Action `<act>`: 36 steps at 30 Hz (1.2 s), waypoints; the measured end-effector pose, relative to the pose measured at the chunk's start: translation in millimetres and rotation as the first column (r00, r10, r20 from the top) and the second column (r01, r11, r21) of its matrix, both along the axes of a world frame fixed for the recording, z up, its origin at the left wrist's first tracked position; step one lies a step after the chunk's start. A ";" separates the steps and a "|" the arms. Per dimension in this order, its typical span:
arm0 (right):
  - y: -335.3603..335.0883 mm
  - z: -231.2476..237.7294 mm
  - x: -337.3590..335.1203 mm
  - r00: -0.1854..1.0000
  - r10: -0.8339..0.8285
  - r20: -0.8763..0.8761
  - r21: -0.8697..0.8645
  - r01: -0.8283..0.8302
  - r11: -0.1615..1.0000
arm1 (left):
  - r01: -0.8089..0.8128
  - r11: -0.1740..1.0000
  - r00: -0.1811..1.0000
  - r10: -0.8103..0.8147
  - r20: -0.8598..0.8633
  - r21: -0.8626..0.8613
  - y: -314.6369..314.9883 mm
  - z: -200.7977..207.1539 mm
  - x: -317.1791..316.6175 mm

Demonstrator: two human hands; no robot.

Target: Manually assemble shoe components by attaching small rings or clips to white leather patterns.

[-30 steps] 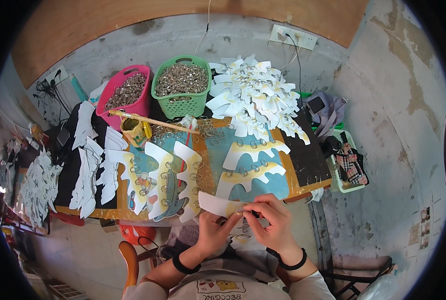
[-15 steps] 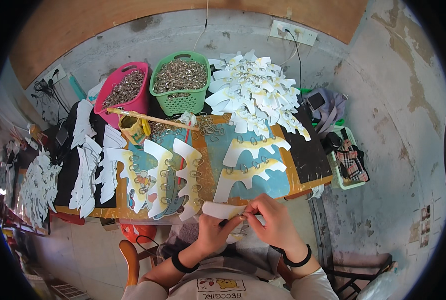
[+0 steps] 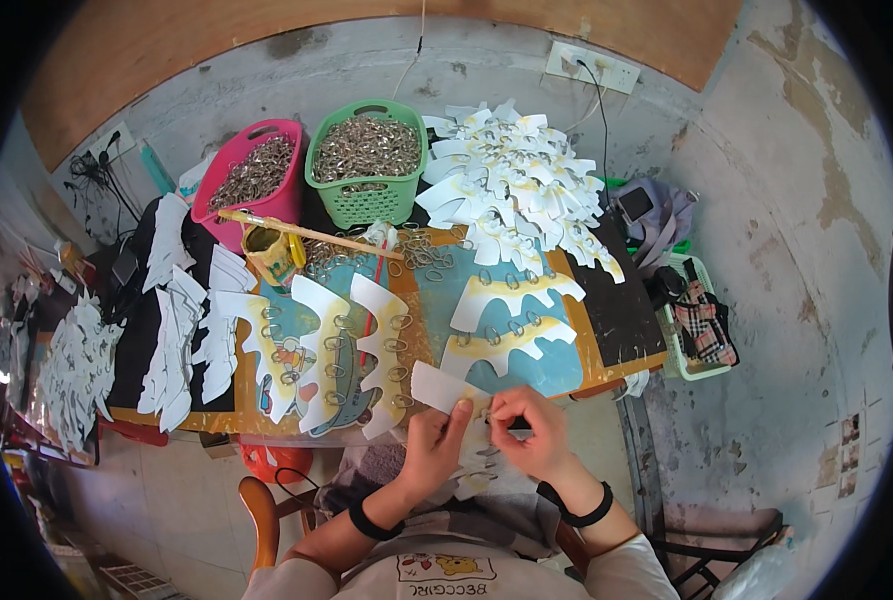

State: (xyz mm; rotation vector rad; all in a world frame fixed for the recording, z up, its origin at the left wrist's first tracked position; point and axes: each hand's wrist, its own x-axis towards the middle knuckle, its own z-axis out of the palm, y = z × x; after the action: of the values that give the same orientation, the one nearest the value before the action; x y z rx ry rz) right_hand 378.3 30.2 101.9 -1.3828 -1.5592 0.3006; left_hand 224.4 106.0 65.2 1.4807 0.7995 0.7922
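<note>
Above my lap, at the table's front edge, my left hand (image 3: 434, 445) grips a white cut-out strip (image 3: 438, 384), thumb on top. My right hand (image 3: 532, 432) pinches at the strip's right edge; whatever lies between its fingertips is too small to make out. Part of the strip hangs below the hands, partly hidden by them. Just beyond, several similar white strips (image 3: 316, 300) with scalloped edges, yellowish smears and metal rings (image 3: 399, 322) lie on the table. Two more ringed strips (image 3: 511, 343) rest farther right.
A pink basket (image 3: 291, 190) and a green basket (image 3: 366, 205) full of metal rings stand at the back. A brush (image 3: 311, 236) lies across a yellow glue tin (image 3: 266, 262). Ringed strips form a heap (image 3: 516, 170) at back right; plain white pieces (image 3: 171, 350) lie left.
The held strip has tilted, its upper end raised and its lower part hanging more steeply. My left thumb has shifted up onto it, and my right hand has turned slightly at the edge.
</note>
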 end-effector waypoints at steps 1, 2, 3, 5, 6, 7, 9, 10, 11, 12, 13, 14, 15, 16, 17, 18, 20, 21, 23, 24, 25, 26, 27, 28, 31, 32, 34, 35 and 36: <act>-1.6 -1.1 -0.9 1.000 -0.001 0.001 -0.001 0.001 1.000 | 0.118 0.986 0.993 -0.115 0.029 -0.122 0.4 -1.3 -2.5; -3.2 -1.7 -3.4 0.985 -0.037 -0.168 -0.064 0.026 0.998 | 0.116 0.986 0.993 -0.114 0.030 -0.122 -2.6 0.3 -2.8; -3.9 -1.5 -5.1 0.940 -0.082 -0.330 -0.129 0.041 0.991 | 0.147 0.974 0.976 -0.115 0.183 -0.174 -7.7 3.6 -2.5; -2.8 7.3 -8.3 0.959 -0.065 -0.276 -0.137 0.027 0.990 | 0.249 0.926 0.892 -0.106 0.439 -0.284 -15.9 -4.3 -5.6; -1.4 11.1 -9.7 0.974 -0.046 -0.222 -0.144 0.013 0.989 | 0.248 0.926 0.893 -0.104 0.439 -0.284 -15.0 -11.6 -5.6; 1.0 13.1 -10.6 0.974 -0.044 -0.222 -0.144 0.012 0.990 | 0.278 0.938 0.821 -0.121 0.559 -0.206 -14.4 -17.4 -6.0; 4.2 14.6 -9.8 0.996 -0.038 -0.080 -0.042 0.034 0.999 | 0.303 0.945 0.730 -0.146 0.668 -0.125 -12.4 -9.1 -3.7; 3.9 13.8 -9.9 0.996 -0.039 -0.080 -0.043 0.035 0.998 | 0.232 0.969 0.862 -0.165 0.480 -0.083 -11.4 -1.8 -3.3; 3.5 12.9 -11.0 0.997 -0.069 -0.035 -0.026 0.069 0.997 | 0.169 0.985 0.951 -0.157 0.267 -0.025 -9.8 5.1 -2.8; 3.3 12.0 -11.9 0.995 -0.101 0.009 -0.007 0.101 0.995 | 0.169 0.985 0.951 -0.156 0.267 -0.025 -8.0 2.8 -0.5; 3.3 10.7 -12.1 0.995 -0.100 0.009 -0.007 0.100 0.995 | 0.093 0.995 0.958 -0.100 0.270 0.039 -5.7 -2.5 2.7; 3.1 8.9 -11.1 0.995 -0.096 0.026 -0.023 0.097 0.995 | 0.017 0.995 0.960 -0.045 0.276 0.103 -4.2 -5.2 4.9; 3.1 8.1 -10.6 0.995 -0.093 0.042 -0.040 0.094 0.995 | 0.017 0.995 0.960 -0.044 0.276 0.102 -3.3 -4.6 3.6; 3.3 9.8 -11.2 0.995 -0.092 0.043 -0.040 0.094 0.995 | 0.025 0.991 0.979 -0.051 0.198 0.132 -2.3 -3.4 1.0; 4.5 12.6 -11.8 0.993 -0.096 0.062 -0.047 0.099 0.994 | 0.035 0.986 0.991 -0.055 0.118 0.161 -1.3 -1.5 -0.6; 5.9 14.2 -11.8 0.992 -0.100 0.082 -0.055 0.105 0.993 | 0.035 0.986 0.992 -0.054 0.118 0.161 -0.8 2.6 -1.2; 8.6 15.6 -9.7 0.988 -0.097 0.119 -0.024 0.100 0.995 | 0.052 0.974 0.999 -0.054 0.000 0.218 1.0 13.4 -1.7; 9.2 16.6 -8.6 0.983 -0.095 0.158 0.007 0.095 0.995 | 0.053 0.975 0.999 -0.054 0.001 0.218 2.9 14.0 -2.7; 8.9 17.0 -5.0 0.985 -0.075 0.154 -0.047 0.083 0.995 | 0.181 0.959 0.980 -0.157 -0.122 0.220 7.6 14.2 -8.2; 8.8 17.3 -3.5 0.988 -0.054 0.148 -0.099 0.069 0.993 | 0.181 0.959 0.980 -0.157 -0.121 0.220 9.5 12.0 -10.2; 8.4 18.9 -3.2 0.987 -0.055 0.149 -0.100 0.070 0.993 | 0.212 0.960 0.977 -0.203 -0.066 0.181 11.4 7.5 -11.5; 8.2 21.3 -4.2 0.996 -0.052 0.069 -0.175 0.063 0.983 | 0.242 0.959 0.970 -0.243 -0.011 0.145 12.7 3.5 -13.0; 7.8 24.3 -5.2 0.998 -0.054 -0.011 -0.249 0.050 0.967 | 0.240 0.960 0.970 -0.241 -0.011 0.144 13.0 0.8 -13.8; 8.5 30.4 -5.4 0.999 -0.053 -0.011 -0.249 0.048 0.967 | 0.244 0.963 0.967 -0.251 0.053 0.118 13.1 -1.5 -14.4; 14.1 41.5 0.5 0.978 -0.084 -0.191 -0.455 -0.012 0.890 | 0.251 0.967 0.950 -0.253 0.182 0.036 12.3 0.4 -17.2; 15.7 38.6 6.1 0.993 0.012 -0.116 -0.401 -0.058 0.914 | 0.259 0.966 0.936 -0.247 0.249 -0.016 11.7 3.1 -17.0; 15.1 37.4 13.0 0.995 0.099 -0.033 -0.352 -0.104 0.930 | 0.332 0.935 0.928 -0.300 0.221 -0.121 15.4 4.4 -25.3; 16.1 37.5 14.0 0.989 0.144 -0.027 -0.339 -0.145 0.930 | 0.382 0.897 0.919 -0.343 0.193 -0.225 16.8 4.4 -29.9; 17.2 37.6 14.0 0.982 0.189 -0.020 -0.326 -0.185 0.927 | 0.377 0.898 0.921 -0.339 0.193 -0.224 14.4 -1.5 -29.9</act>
State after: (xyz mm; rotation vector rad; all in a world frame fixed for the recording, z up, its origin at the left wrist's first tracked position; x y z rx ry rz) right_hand 392.3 47.4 139.5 -1.4871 -1.7099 0.6961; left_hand 194.5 120.4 63.6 1.2675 0.4734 0.4900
